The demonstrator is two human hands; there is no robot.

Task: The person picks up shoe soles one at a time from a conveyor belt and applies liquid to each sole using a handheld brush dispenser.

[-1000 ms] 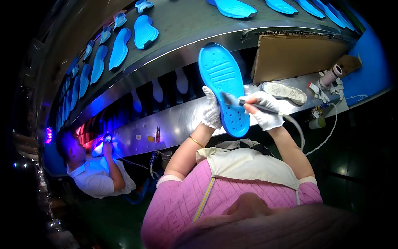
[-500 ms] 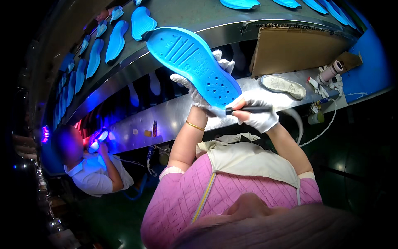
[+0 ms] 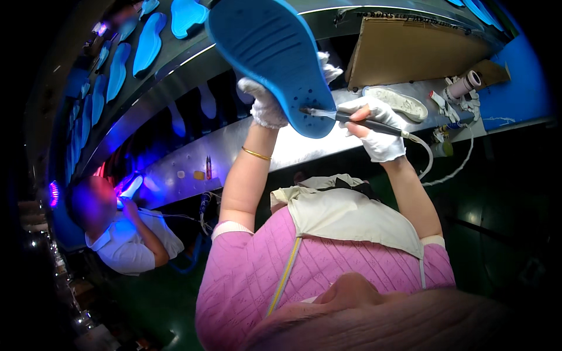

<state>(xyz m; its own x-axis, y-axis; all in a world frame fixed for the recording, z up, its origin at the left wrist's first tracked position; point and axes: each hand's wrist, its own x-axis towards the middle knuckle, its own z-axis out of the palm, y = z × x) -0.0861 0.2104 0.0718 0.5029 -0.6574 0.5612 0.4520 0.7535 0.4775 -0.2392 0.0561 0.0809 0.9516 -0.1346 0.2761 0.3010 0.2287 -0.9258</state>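
My left hand (image 3: 264, 105), in a white glove, grips a large blue shoe sole (image 3: 266, 50) by its edges, thumb on the left and fingers round the far right side. The sole is held up over the bench, toe part away from me, with grooves in the forepart and small holes in the heel. In my right hand (image 3: 379, 140), gloved with some fingertips bare, is a black-handled brush (image 3: 383, 127) with a pale tube running from its end. Its dark bristles lie at the heel of the sole, near the holes.
A pale sole (image 3: 401, 104) lies on the metal bench (image 3: 234, 153), near a cardboard sheet (image 3: 415, 55) and a pink cylinder (image 3: 462, 86). Beyond runs a belt with several blue soles (image 3: 149, 44). At left, a co-worker (image 3: 132, 234) holds a light-coloured piece.
The sole has moved up and tilted, its face now darker. The brush has come from beside the heel's lower edge onto the heel, its bristles now showing. Both hands keep their hold.
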